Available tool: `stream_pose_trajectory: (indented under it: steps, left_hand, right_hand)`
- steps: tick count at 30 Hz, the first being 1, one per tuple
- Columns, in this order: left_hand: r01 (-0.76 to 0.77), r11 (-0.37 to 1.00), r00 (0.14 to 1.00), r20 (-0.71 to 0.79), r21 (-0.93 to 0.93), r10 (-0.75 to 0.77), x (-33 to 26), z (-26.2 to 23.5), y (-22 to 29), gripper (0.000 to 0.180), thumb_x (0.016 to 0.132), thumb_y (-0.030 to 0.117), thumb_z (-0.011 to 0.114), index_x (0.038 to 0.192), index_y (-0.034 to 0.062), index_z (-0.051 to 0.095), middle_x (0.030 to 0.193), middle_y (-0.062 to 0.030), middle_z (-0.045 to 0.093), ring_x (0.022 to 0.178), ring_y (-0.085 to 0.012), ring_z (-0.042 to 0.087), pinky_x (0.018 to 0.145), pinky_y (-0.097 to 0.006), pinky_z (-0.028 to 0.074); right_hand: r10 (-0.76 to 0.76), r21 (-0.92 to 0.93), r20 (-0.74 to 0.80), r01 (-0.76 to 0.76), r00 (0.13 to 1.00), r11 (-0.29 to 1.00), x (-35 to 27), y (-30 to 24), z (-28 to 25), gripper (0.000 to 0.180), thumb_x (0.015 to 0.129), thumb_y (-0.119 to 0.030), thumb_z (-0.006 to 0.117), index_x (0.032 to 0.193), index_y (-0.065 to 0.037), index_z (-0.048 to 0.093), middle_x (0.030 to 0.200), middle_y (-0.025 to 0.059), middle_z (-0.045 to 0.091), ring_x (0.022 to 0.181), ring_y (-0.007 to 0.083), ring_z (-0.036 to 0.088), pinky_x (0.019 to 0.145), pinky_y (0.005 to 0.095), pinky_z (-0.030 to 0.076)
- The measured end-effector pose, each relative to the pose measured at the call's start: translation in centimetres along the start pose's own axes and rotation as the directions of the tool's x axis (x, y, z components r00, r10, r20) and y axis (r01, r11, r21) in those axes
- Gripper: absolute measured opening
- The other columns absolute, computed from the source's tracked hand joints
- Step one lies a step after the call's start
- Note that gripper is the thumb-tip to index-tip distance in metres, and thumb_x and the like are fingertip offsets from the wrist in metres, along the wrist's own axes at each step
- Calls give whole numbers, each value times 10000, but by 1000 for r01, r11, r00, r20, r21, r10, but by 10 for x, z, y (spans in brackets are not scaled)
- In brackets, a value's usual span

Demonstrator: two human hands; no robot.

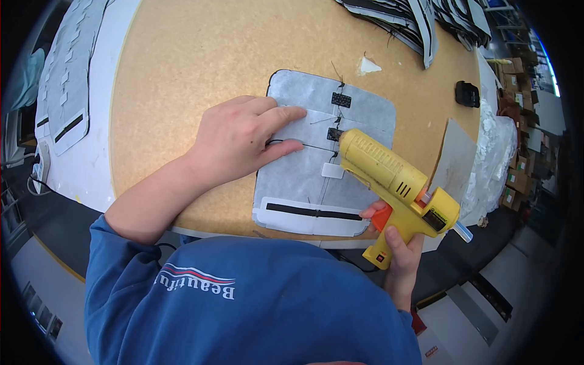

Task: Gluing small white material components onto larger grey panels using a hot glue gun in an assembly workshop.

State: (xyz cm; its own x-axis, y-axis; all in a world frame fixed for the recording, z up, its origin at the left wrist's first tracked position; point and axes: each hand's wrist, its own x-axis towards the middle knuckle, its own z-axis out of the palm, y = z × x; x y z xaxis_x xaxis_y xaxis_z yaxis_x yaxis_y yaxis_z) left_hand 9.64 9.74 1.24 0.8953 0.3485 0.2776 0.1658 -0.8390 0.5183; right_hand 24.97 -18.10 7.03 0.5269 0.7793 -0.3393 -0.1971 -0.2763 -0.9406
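My right hand (pixel 401 252) grips the handle of a yellow hot glue gun (pixel 384 165), a finger at its orange trigger (pixel 381 216). A clear glue stick (pixel 463 232) pokes from its rear. Its nozzle end lies over a small black textured patch (pixel 333 134) on a pale grey fabric panel (pixel 286 182); the tip itself is hidden. My left hand (pixel 240 131) presses on the panel, thumb and index finger stretched out and apart. A dark cord or thread runs near them. Another black patch (pixel 341 100), a white tab (pixel 332 170) and a black strip (pixel 310 212) are on the panel.
Stacked grey panels with black edges (pixel 395 24) lie at the far right. Near them are a white scrap (pixel 368 66) and a black object (pixel 467 94). Cardboard (pixel 449 152) and clear plastic wrap (pixel 493 164) sit at the right edge. Longer grey panels (pixel 70 79) lie left.
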Motion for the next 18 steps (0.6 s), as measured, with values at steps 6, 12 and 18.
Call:
stream_pose_trajectory:
  steps: [6,12,18]
  left_hand:
    - [-9,1000,1000,-10,-5,9,0,0,0,393,735,293,812,1097,176,713,694,24,574,617,-147,583,550,-287,474]
    - [-23,1000,999,-24,2,23,1,2,-1,390,725,272,822,1085,163,719,696,16,579,594,-139,567,529,-278,460]
    - [11,1000,999,31,18,-11,2,-2,2,345,782,338,767,1076,175,691,755,22,622,656,-158,624,545,-295,494]
  right_hand:
    - [18,24,-36,-17,999,1000,-4,3,-5,517,886,-169,644,1324,45,470,1137,182,642,1031,245,649,799,306,507]
    - [2,35,-52,0,999,999,-8,5,-11,516,893,-181,631,1325,48,465,1140,179,635,1041,258,648,800,317,509]
    - [10,39,-62,-8,998,999,-10,8,-15,506,898,-195,636,1314,42,473,1125,168,637,1039,254,649,789,319,505]
